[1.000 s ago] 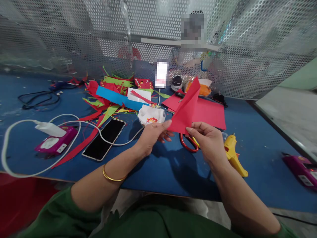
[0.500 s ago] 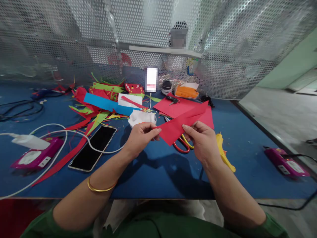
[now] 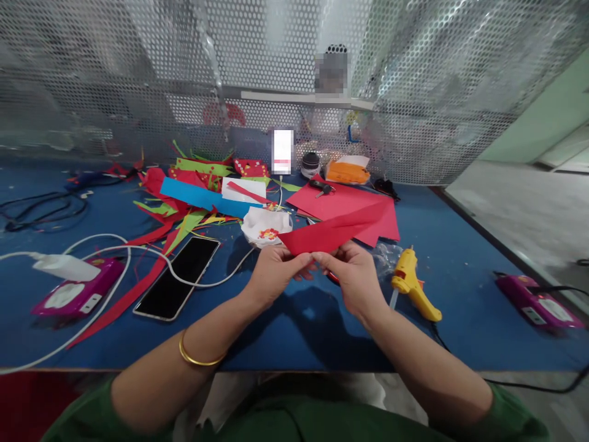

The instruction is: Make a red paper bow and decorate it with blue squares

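Between my two hands is a red paper strip [image 3: 331,228], raised above the table and slanting up to the right. My left hand [image 3: 278,270] pinches its near edge with thumb and fingers. Close beside it, my right hand [image 3: 347,270] grips the same edge, the thumbs almost touching. Part of the red scissors handle [image 3: 333,279] shows under the right hand; the rest is hidden. Just beyond the left hand sits a white paper-lined bowl [image 3: 257,222] with small red and yellow bits in it. A yellow glue gun [image 3: 414,285] lies right of the right hand.
Red sheets [image 3: 310,195] with a car key [image 3: 322,186] lie behind. Coloured paper scraps [image 3: 184,178] and a blue strip [image 3: 197,196] spread at left. A black phone [image 3: 179,279], white cable and purple power strips [image 3: 78,291] [image 3: 536,301] are on the table. A mesh panel [image 3: 276,55] stands behind.
My hands have come closer together along the near edge of the red strip, the right one moving left. The strip has turned and now looks folded; the glue gun is more exposed.
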Action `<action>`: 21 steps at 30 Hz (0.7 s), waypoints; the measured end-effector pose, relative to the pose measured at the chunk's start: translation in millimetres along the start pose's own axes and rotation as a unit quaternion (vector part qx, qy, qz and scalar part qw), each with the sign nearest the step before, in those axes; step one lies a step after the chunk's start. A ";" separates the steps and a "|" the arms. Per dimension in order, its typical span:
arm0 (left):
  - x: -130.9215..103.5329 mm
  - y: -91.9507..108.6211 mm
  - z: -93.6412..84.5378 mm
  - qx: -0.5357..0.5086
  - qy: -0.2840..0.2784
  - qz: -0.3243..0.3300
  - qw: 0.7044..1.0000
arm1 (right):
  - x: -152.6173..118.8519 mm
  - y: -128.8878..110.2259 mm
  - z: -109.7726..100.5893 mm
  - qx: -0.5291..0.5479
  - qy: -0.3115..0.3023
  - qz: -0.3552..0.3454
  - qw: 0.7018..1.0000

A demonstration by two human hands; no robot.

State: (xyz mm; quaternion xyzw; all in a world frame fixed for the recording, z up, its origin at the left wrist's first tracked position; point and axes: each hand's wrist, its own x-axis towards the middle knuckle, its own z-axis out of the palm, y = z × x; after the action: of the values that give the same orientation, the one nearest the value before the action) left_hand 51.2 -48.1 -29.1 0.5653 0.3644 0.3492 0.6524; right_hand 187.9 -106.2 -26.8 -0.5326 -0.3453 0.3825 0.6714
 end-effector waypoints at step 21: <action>13.8 5.5 -9.9 -0.188 0.143 0.073 0.969 | 8.4 -12.0 -6.2 -0.033 0.054 -0.006 0.998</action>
State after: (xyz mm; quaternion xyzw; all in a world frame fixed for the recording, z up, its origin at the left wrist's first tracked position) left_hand 49.1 -30.6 -25.8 0.4023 0.3391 0.5353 0.6607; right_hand 199.0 -103.3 -15.8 -0.5719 -0.3243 0.3377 0.6736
